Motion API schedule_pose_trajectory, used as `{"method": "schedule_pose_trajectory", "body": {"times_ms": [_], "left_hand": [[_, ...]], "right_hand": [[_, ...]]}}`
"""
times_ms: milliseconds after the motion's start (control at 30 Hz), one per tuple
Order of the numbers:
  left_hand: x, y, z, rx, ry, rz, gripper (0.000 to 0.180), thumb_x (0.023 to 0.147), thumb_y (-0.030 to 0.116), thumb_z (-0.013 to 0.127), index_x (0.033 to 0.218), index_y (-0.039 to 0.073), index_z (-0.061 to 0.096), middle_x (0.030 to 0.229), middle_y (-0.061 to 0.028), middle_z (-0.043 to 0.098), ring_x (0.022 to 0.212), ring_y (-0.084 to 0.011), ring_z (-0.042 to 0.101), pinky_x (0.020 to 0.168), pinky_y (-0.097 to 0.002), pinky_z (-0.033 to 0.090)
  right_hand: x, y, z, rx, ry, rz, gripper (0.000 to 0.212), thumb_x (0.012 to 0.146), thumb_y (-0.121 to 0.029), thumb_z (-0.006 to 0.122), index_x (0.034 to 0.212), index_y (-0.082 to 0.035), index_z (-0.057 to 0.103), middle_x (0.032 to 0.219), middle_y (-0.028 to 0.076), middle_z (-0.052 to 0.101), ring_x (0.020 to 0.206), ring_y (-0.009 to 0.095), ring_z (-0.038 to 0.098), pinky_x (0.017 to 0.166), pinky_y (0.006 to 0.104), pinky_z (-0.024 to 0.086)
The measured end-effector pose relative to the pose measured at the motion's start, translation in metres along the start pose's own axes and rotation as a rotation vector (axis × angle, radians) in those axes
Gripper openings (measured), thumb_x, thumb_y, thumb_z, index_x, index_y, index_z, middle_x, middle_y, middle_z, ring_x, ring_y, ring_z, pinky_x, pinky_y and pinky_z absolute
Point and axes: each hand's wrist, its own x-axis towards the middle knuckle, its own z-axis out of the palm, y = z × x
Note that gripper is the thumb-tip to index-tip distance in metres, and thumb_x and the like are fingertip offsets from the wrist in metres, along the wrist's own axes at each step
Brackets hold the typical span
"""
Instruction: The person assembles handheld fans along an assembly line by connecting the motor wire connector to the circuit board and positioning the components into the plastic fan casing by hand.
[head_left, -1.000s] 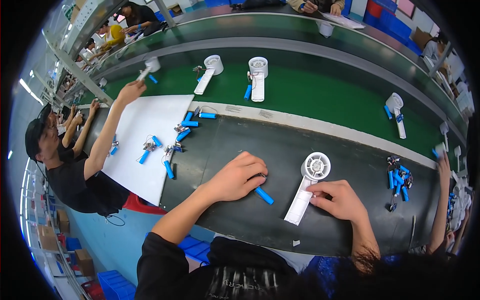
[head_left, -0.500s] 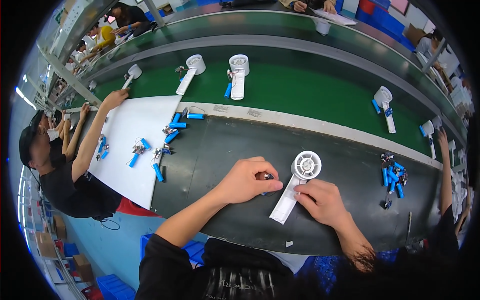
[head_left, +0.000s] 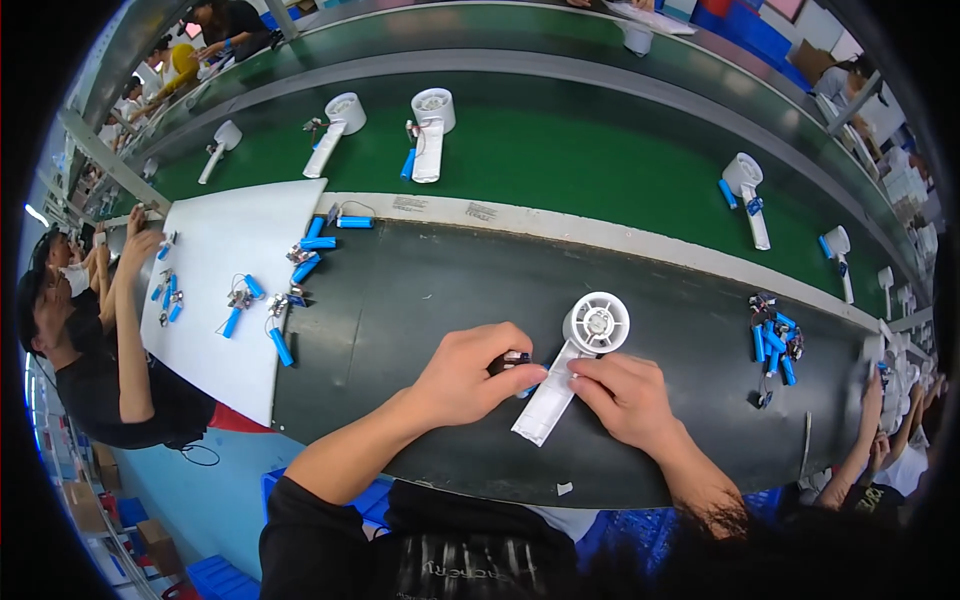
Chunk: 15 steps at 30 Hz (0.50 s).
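Since the frame a second ago, the left hand (head_left: 470, 370) has been travelling toward the white fan (head_left: 597, 323) — the gap between them is closing to almost nothing, and the blue cell (head_left: 527, 390) is now showing just beside the handle (head_left: 540, 412). At the left, a co-worker's hand (head_left: 140, 248) is drawing back from the green conveyor (head_left: 600, 150).

The step in hand is looking like a bringing-together: the wired cell is coming up to the fan's handle while the fan is being kept steady. The next move is probably calling for lining the cell up with the handle without snagging its leads, which are too small to make out here.

The left thumb and forefinger are standing narrow, holding the cell and a small dark part (head_left: 516, 358); most of the cell is hiding under the hand. The right hand (head_left: 625, 400) is pinching the handle's right edge below the round head, its fingertips nearly together — whether they are also gripping something small, I cannot tell. The fan itself is lying on the dark bench (head_left: 420, 290), its handle slanting toward the person.
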Motion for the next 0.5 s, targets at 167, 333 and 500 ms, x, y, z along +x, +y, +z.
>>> {"method": "schedule_pose_trajectory", "body": {"times_ms": [167,333,500], "left_hand": [[-0.002,0.0061,-0.0019,0.099,0.077,0.093,0.027,0.09,0.015,0.068,0.114,0.004,0.069,0.082,-0.0087,0.06,0.072,-0.021,0.058,0.067,-0.0313,0.048],[-0.0044,0.005,0.0006,0.042,-0.008,0.136,0.035,0.093,0.011,0.061,0.127,0.003,0.063,0.084,-0.0085,0.055,0.074,-0.0205,0.054,0.07,-0.0313,0.045],[-0.0084,0.0052,0.0,-0.049,0.042,-0.036,0.044,0.09,0.007,0.065,0.132,0.002,0.053,0.087,-0.0067,0.056,0.077,-0.0149,0.053,0.072,-0.0306,0.045]], "right_hand": [[-0.0031,0.0005,-0.0037,0.025,0.01,0.07,0.011,0.083,-0.008,0.073,0.092,-0.002,0.071,0.08,0.012,0.07,0.068,0.028,0.068,0.06,0.0355,0.053],[-0.0084,0.004,0.0013,0.189,0.008,0.159,0.009,0.087,-0.005,0.07,0.094,-0.001,0.069,0.079,0.014,0.069,0.065,0.027,0.067,0.059,0.0344,0.052],[-0.005,-0.0048,-0.0007,0.416,-0.063,0.406,0.01,0.096,-0.006,0.06,0.098,0.001,0.067,0.071,0.005,0.066,0.059,0.012,0.063,0.055,0.0272,0.051]]}}
